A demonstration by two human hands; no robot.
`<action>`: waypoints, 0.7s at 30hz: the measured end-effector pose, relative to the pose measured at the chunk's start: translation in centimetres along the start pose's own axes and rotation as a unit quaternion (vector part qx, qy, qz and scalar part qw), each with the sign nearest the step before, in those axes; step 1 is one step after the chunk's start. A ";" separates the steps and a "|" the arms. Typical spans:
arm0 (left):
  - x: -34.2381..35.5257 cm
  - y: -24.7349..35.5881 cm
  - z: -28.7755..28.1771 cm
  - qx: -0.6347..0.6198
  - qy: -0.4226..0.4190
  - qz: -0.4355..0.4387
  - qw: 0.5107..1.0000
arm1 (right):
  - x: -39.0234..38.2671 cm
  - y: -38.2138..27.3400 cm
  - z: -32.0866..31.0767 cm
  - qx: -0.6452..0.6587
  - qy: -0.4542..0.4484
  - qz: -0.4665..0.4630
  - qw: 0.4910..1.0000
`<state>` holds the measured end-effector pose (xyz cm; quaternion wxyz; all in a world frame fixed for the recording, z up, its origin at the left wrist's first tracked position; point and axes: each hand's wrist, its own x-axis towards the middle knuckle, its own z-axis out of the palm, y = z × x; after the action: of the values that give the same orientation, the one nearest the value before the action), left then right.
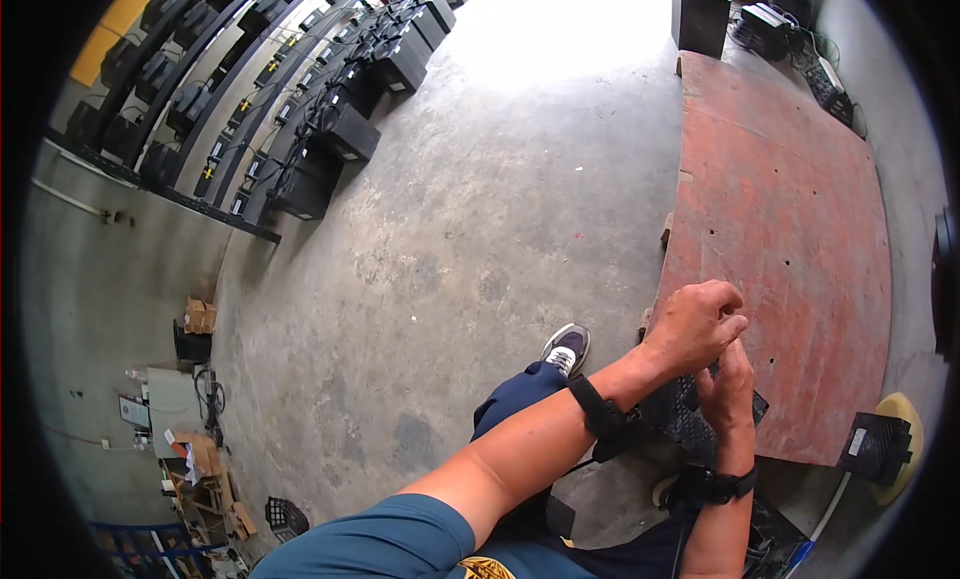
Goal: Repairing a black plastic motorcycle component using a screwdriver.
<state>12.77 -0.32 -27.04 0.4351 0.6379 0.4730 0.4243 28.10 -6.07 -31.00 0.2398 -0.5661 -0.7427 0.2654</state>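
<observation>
My left hand (697,324) reaches across from the lower left, its fingers curled and closed. Close against it, my right hand (730,391) comes up from below with its fingers bent inward. Whatever sits between the fingertips, if anything, is hidden or too small to name. Under and beside both hands is a black perforated item (682,415), partly covered by my hands and wrist. A dark strap circles each wrist. Both hands are over the near left part of a red board (790,219).
Black boxes (345,129) line the floor below a rack of dark devices (190,104) at far left. A black box (700,21) stands beyond the board. Cables and a power strip (822,79) lie along the right wall. A black unit (876,447) sits by a yellow round pad.
</observation>
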 end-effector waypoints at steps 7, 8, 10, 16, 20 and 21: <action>0.0 0.0 0.1 0.006 0.002 0.004 1.000 | -0.1 0.6 0.1 0.036 -0.037 -0.020 0.998; 0.1 0.0 0.1 0.006 0.002 0.005 1.000 | -0.2 0.6 0.1 0.035 -0.037 -0.019 0.999; 0.1 -0.1 0.1 0.004 0.000 0.008 1.000 | 0.0 -0.3 -0.1 0.028 -0.007 -0.015 0.999; 0.0 -0.1 0.0 0.004 0.001 0.002 1.000 | 0.2 -1.1 -0.4 0.043 -0.008 -0.004 0.999; 0.1 -0.1 0.1 0.000 0.001 0.002 1.000 | -0.1 -0.5 -0.1 0.050 -0.020 -0.021 0.998; 0.1 -0.1 0.1 0.004 0.001 0.005 1.000 | -0.1 -0.3 -0.1 0.046 -0.024 -0.018 0.998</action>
<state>12.87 -0.21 -27.19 0.4294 0.6418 0.4720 0.4254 27.97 -6.23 -30.77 0.2529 -0.5344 -0.7454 0.3081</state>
